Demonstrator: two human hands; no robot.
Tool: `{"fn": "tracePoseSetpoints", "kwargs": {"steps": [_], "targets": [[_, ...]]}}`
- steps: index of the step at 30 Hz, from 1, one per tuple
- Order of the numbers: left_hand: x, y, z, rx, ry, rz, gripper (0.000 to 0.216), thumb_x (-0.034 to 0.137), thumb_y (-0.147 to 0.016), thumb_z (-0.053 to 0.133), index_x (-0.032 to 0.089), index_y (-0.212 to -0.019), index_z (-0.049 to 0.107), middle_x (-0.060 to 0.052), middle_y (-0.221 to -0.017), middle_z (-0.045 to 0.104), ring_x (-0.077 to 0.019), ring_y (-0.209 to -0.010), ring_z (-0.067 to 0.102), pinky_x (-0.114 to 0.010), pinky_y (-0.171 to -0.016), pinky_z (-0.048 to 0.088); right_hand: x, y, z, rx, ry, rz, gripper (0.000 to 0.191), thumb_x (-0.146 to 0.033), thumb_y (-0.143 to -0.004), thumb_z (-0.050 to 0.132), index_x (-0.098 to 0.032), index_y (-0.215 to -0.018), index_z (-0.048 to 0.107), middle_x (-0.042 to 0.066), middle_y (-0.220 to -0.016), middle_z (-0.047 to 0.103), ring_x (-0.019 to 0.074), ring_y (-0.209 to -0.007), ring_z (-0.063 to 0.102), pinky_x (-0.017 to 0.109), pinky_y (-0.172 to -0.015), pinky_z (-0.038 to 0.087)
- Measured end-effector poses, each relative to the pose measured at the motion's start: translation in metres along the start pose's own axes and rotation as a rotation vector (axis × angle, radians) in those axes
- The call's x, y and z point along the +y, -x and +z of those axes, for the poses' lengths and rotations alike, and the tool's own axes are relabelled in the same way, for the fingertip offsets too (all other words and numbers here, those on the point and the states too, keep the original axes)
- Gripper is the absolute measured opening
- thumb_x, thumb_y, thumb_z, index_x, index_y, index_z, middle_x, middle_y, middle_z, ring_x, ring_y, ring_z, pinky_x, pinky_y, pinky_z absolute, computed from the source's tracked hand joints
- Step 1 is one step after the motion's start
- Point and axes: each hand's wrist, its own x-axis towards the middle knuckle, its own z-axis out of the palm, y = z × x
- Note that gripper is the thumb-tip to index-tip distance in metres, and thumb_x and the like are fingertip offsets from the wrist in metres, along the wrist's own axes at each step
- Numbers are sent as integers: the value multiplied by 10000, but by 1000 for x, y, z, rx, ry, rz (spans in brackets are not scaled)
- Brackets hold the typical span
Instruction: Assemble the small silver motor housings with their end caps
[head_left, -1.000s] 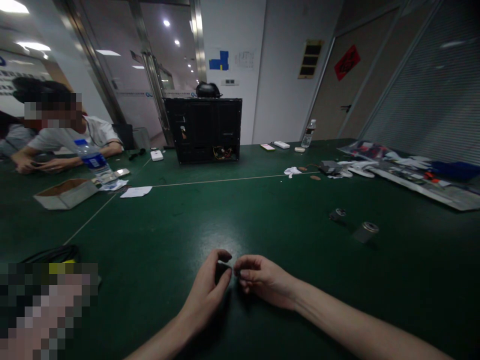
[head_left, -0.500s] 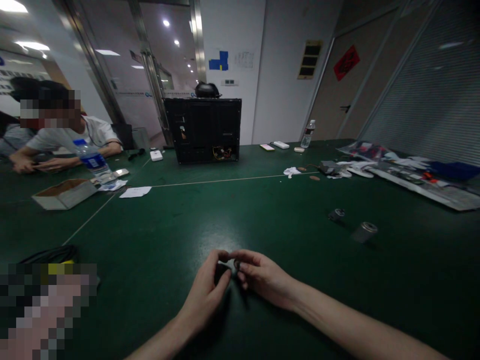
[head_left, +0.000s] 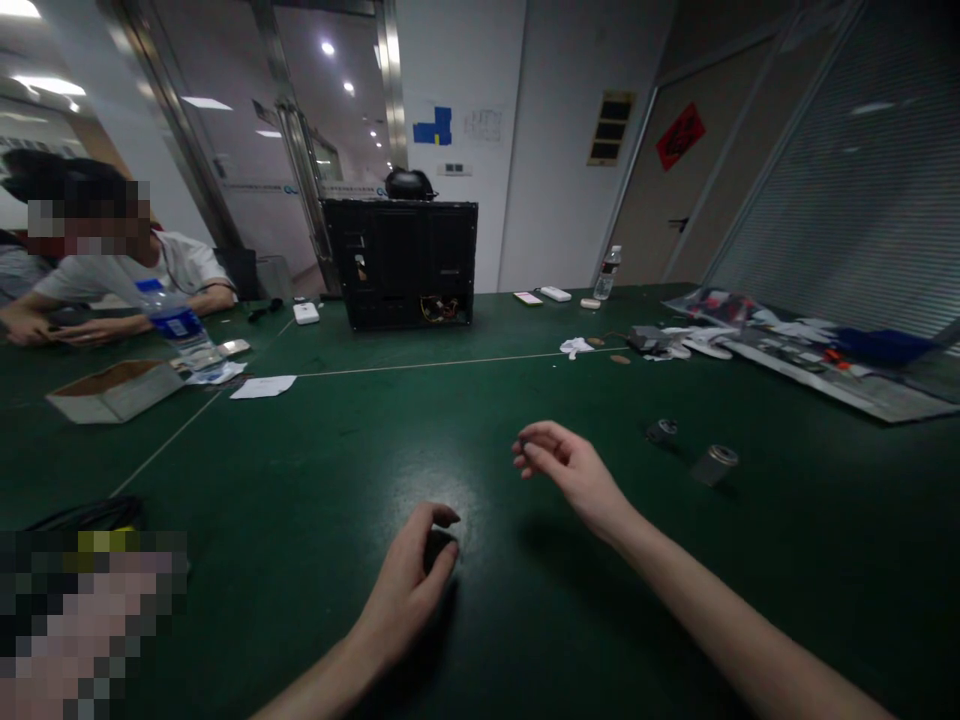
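Note:
My left hand [head_left: 409, 575] rests low over the green table [head_left: 360, 470], thumb and fingertips apart in a curved shape. The space inside its curl is dark, and I see nothing held there. Farther forward and to the right, my right hand [head_left: 574, 470] is raised over the table, its thumb and fingers pinched together. A small dark bit shows at those fingertips, too small to name. Right of this hand stand a small grey metal cylinder [head_left: 663, 432] and a larger metal cylinder [head_left: 716, 466], both apart from it.
A black boxy casing [head_left: 405, 265] stands at the back. To the left are an open carton [head_left: 116, 392], a water bottle [head_left: 176, 325], paper [head_left: 262, 387] and a seated person [head_left: 127, 270]. A board with parts [head_left: 832, 375] lies at right; black cable [head_left: 90, 515] lies near left.
My right hand has moved away from my left, forward and to the right, still pinched. My left hand has stayed almost in place. The view has shifted slightly.

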Motion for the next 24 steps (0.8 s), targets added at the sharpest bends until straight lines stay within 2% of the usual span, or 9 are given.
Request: {"fn": "tracePoseSetpoints", "kwargs": {"steps": [2,4,6,9,12,15,24], "targets": [[-1,1,-1,-4,-1,1,188,219,-874,495,195,-1051,554,-81,-1013,626,-234,-893,588,-360,-796,470,-15,-2,-32,144,321,-149,245,-366,-850,577,-177,-1005,596,69,-909,643,191,-796,625,358,-738,496],[-1,1,-1,-15,-3,-2,188,221,-881,489,200,-1059,550,-77,-1023,618,-233,-905,581,-360,-797,468,-25,0,-75,359,719,-284,235,-330,-856,536,-184,-1020,620,78,-961,643,203,-821,617,367,-772,478],[-2,2,-2,-23,-2,-1,184,209,-883,482,200,-1056,546,-73,-1018,611,-231,-907,577,-361,-804,466,-26,8,-123,578,1027,-299,263,-311,-851,496,-174,-1027,635,100,-1003,649,224,-851,609,362,-780,458],[-1,2,-1,-24,6,3,177,195,-877,482,200,-1041,550,-75,-1006,610,-231,-901,580,-356,-796,473,-16,29,-190,747,1298,-70,291,-296,-832,476,-152,-1007,658,142,-1024,660,261,-881,613,363,-781,434],[0,1,0,-19,5,13,163,191,-873,480,204,-1017,556,-72,-989,611,-230,-895,586,-347,-784,477,1,49,-234,748,1350,207,321,-321,-832,463,-175,-1044,654,159,-1003,676,321,-882,615,419,-763,414],[0,0,1,-13,-1,37,148,181,-869,482,205,-992,560,-66,-972,612,-228,-895,586,-344,-799,469,13,57,-247,700,1295,277,296,-326,-809,504,-192,-1027,652,142,-979,690,313,-848,629,403,-729,426],[0,1,0,-31,-5,63,127,184,-884,469,205,-978,551,-61,-961,605,-223,-896,586,-333,-801,457,20,49,-245,625,1239,319,271,-319,-797,521,-194,-979,679,140,-969,677,291,-828,621,381,-687,421]]}}
